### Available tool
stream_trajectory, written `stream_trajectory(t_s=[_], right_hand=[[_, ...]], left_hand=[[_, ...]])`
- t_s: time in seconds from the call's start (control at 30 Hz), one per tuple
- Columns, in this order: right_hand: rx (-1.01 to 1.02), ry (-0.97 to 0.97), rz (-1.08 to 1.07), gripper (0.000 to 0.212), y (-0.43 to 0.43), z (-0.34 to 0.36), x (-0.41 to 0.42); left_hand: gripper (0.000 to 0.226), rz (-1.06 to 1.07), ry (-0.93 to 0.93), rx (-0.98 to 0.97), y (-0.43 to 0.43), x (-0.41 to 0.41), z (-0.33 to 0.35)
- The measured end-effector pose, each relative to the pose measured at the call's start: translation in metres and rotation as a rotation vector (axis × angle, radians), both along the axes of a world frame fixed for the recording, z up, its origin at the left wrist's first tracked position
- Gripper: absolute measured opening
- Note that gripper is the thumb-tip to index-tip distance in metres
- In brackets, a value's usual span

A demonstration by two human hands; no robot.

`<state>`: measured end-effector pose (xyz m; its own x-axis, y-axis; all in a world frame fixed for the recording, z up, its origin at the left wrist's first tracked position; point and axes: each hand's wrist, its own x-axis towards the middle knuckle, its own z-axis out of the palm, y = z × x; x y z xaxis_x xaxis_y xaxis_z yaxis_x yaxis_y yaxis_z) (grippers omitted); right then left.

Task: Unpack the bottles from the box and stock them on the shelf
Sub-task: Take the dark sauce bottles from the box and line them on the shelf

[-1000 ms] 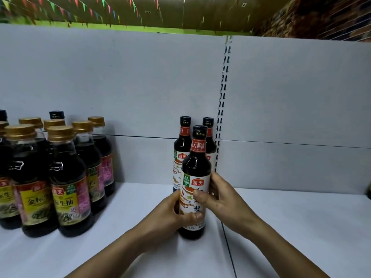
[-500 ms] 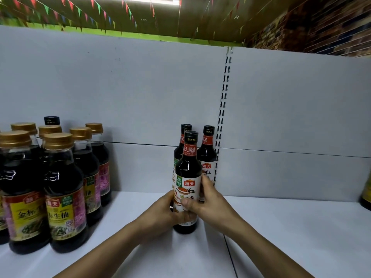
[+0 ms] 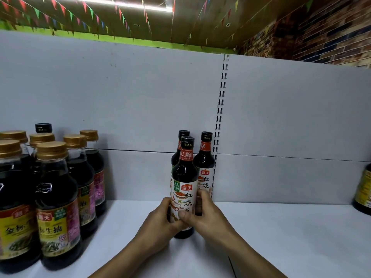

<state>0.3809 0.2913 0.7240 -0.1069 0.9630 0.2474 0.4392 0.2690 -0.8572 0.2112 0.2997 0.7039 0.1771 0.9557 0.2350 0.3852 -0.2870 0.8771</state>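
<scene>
Dark glass soy-sauce bottle w/ black cap & white label (image 3: 183,177) has moved back vs 1 s ago; now upright on white shelf (image 3: 281,237), just in front of two matching bottles (image 3: 205,159). Left hand (image 3: 160,219) & right hand (image 3: 202,214): each grip curled round its lower label. Prob. nearly placed; letting go comes next.

Left hand (image 3: 159,222), right hand (image 3: 207,215), apparently bare

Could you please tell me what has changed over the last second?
The left hand and right hand slid the front bottle back along the shelf, closer to the rear bottles. Both still grip it; the gold-capped bottles stayed put.
</scene>
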Motion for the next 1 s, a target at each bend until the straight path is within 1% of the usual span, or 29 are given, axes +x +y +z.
stream_trajectory(t_s=[0.07, 0.2, 0.33, 0.53, 0.7, 1.0], right_hand=[[-0.013, -0.048, 0.001, 0.061, 0.0, -0.006, -0.001], [-0.008, -0.102, -0.019, 0.057, 0.002, -0.011, -0.001], [0.007, -0.108, -0.048, 0.057, 0.005, -0.015, -0.002], [0.011, -0.082, -0.059, 0.057, 0.012, -0.022, -0.003], [0.023, -0.087, -0.046, 0.054, 0.012, -0.025, -0.003], [0.027, -0.128, -0.018, 0.062, 0.013, -0.028, -0.002]], left_hand=[[0.044, -0.004, 0.03, 0.035, -0.002, 0.0, -0.001], [0.055, -0.024, 0.032, 0.064, -0.003, -0.002, -0.003], [0.066, -0.056, 0.023, 0.075, -0.001, -0.005, -0.004], [0.07, -0.05, 0.004, 0.092, 0.001, -0.003, -0.004], [0.068, -0.002, 0.032, 0.106, 0.005, -0.003, -0.007], [0.065, 0.039, 0.064, 0.133, 0.006, -0.001, -0.008]])
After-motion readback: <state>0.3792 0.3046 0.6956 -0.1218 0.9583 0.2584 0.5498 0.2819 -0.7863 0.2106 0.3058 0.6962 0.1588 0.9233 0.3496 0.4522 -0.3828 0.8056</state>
